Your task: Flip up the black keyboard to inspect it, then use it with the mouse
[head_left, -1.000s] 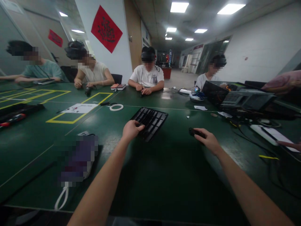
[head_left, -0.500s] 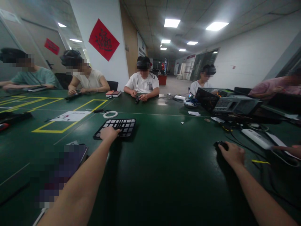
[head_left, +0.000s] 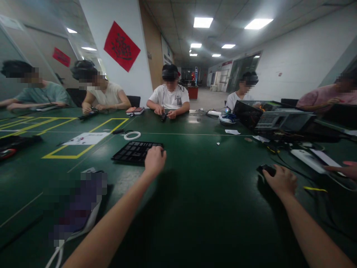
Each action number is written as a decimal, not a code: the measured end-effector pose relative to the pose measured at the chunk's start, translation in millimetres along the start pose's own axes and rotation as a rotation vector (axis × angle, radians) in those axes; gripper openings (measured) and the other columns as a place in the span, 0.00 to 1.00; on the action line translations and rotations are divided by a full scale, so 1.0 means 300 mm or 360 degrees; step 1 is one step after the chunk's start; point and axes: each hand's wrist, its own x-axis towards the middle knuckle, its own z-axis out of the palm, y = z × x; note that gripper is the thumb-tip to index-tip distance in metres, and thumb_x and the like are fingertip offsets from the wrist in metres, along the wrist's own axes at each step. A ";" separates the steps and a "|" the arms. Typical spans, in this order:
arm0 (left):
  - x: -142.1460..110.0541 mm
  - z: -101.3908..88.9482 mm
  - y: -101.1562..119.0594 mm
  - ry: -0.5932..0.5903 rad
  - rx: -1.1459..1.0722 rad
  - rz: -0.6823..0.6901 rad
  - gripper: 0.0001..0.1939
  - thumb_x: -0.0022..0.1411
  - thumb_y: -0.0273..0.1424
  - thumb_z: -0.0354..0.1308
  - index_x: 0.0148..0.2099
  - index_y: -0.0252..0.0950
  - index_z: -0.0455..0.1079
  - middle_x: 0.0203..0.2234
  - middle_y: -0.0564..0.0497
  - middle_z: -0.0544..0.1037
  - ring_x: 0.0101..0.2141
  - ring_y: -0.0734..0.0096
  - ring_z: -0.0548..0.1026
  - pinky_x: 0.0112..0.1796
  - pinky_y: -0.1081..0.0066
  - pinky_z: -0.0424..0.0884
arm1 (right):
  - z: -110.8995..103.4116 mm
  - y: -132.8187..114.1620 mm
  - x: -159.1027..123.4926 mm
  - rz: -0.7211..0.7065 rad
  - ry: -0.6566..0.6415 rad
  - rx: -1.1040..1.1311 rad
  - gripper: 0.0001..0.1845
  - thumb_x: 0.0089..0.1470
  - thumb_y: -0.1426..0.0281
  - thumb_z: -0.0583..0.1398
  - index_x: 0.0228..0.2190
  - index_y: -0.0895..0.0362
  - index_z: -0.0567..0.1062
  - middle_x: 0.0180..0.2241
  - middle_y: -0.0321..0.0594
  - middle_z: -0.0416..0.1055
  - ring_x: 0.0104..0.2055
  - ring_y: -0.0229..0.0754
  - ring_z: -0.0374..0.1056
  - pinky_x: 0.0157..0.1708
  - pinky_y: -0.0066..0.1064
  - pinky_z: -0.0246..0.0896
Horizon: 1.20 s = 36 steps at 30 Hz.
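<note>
Black gridded tray (head_left: 131,151): formerly tilted in left hand (head_left: 155,159), now flat on green table (head_left: 200,208), farther left. Left hand: shifted from tray's middle to its right end. Right hand (head_left: 281,182), with small black object (head_left: 266,169): moved farther right, nearer yellow strip (head_left: 315,189).

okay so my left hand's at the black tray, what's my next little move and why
I'd probably ease your left hand away from the black gridded tray: the tray appears to lie flat on the green table, so it likely needs no support, and your right hand has the small black object apart from it.
</note>
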 end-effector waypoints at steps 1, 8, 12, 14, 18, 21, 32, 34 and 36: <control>-0.033 0.014 0.053 -0.0044 -0.0073 0.0148 0.13 0.63 0.31 0.44 0.42 0.30 0.67 0.37 0.42 0.72 0.40 0.61 0.68 0.42 0.67 0.63 | -0.001 0.000 -0.001 -0.0001 -0.0037 -0.0011 0.31 0.48 0.56 0.53 0.50 0.62 0.66 0.51 0.53 0.59 0.51 0.61 0.55 0.47 0.47 0.54; -0.169 0.115 0.237 -0.0458 -0.0374 0.0799 0.12 0.62 0.24 0.43 0.40 0.33 0.67 0.36 0.46 0.71 0.36 0.67 0.67 0.39 0.68 0.64 | -0.017 0.004 -0.001 -0.0018 -0.0156 0.0020 0.33 0.48 0.56 0.52 0.51 0.64 0.65 0.51 0.59 0.58 0.51 0.65 0.55 0.46 0.48 0.53; -0.174 0.118 0.231 -0.0528 -0.0430 0.0805 0.11 0.62 0.27 0.45 0.41 0.33 0.68 0.37 0.45 0.71 0.38 0.65 0.67 0.39 0.66 0.64 | -0.036 -0.005 -0.002 0.0045 -0.0271 0.0022 0.35 0.48 0.55 0.51 0.53 0.63 0.63 0.53 0.58 0.55 0.53 0.66 0.53 0.47 0.47 0.51; -0.178 0.117 0.221 -0.0460 -0.0476 0.0774 0.11 0.61 0.29 0.48 0.45 0.33 0.66 0.40 0.44 0.70 0.41 0.63 0.66 0.42 0.65 0.63 | -0.037 -0.005 0.003 0.0061 -0.0271 0.0011 0.35 0.47 0.55 0.51 0.53 0.63 0.62 0.54 0.57 0.55 0.53 0.65 0.52 0.48 0.47 0.51; -0.191 0.123 0.195 -0.0339 -0.0580 0.0689 0.20 0.58 0.36 0.54 0.51 0.33 0.61 0.46 0.44 0.66 0.46 0.62 0.64 0.46 0.64 0.62 | -0.016 0.015 0.024 -0.0033 -0.0233 -0.0023 0.35 0.47 0.57 0.52 0.52 0.67 0.63 0.52 0.60 0.58 0.52 0.63 0.54 0.48 0.46 0.49; -0.196 0.126 0.179 -0.0356 -0.0512 0.0589 0.23 0.56 0.41 0.54 0.51 0.33 0.62 0.44 0.43 0.67 0.44 0.61 0.65 0.44 0.64 0.63 | 0.002 0.040 0.041 -0.0146 -0.0240 -0.0046 0.33 0.48 0.60 0.50 0.50 0.71 0.65 0.48 0.64 0.62 0.50 0.61 0.57 0.47 0.46 0.49; -0.185 0.117 0.210 -0.0624 -0.0175 0.0445 0.15 0.64 0.36 0.46 0.39 0.31 0.69 0.32 0.44 0.73 0.33 0.66 0.71 0.32 0.70 0.67 | 0.006 -0.233 -0.100 -0.0643 -0.0185 0.0316 0.28 0.44 0.62 0.56 0.46 0.65 0.69 0.44 0.51 0.68 0.46 0.51 0.62 0.49 0.42 0.52; -0.185 0.114 0.213 -0.0657 -0.0186 0.0471 0.15 0.64 0.35 0.45 0.36 0.31 0.70 0.30 0.45 0.73 0.32 0.67 0.72 0.31 0.71 0.67 | -0.004 -0.356 -0.161 -0.0779 -0.0295 0.0418 0.27 0.46 0.62 0.56 0.47 0.62 0.68 0.45 0.48 0.68 0.46 0.50 0.61 0.48 0.41 0.54; -0.187 0.114 0.211 -0.0658 -0.0183 0.0489 0.15 0.64 0.35 0.45 0.35 0.32 0.70 0.29 0.46 0.73 0.31 0.68 0.72 0.31 0.71 0.66 | -0.010 -0.468 -0.222 -0.0854 -0.0431 0.0479 0.27 0.47 0.62 0.56 0.49 0.59 0.67 0.46 0.46 0.67 0.48 0.51 0.59 0.46 0.41 0.55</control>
